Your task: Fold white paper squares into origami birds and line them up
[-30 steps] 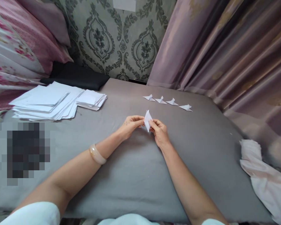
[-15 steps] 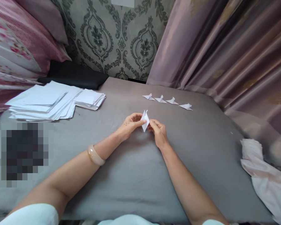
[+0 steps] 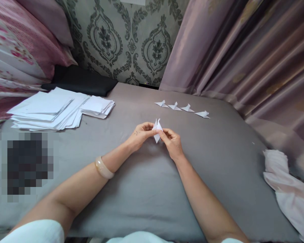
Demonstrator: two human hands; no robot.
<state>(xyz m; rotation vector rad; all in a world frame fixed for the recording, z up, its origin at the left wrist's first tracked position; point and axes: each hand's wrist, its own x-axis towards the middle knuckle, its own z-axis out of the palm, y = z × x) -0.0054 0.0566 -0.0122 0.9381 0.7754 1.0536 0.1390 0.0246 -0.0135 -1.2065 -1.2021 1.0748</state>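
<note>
The left hand (image 3: 141,135) and right hand (image 3: 174,143) pinch a folded white paper (image 3: 156,138) between thumbs and fingers, two narrow points upward, above the middle of the grey worktop (image 3: 142,199). Beyond it, to the right, four small paper birds (image 3: 175,107) sit in a row; paper stacks (image 3: 48,104) lie far left. A pale bangle (image 3: 103,168) circles the left forearm.

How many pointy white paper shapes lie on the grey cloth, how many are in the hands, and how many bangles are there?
White pointed folded-paper shapes on the flat grey cloth: 4
White folded-paper piece between left hand and right hand: 1
Pale ring-shaped bangle: 1
Total: 6
</note>
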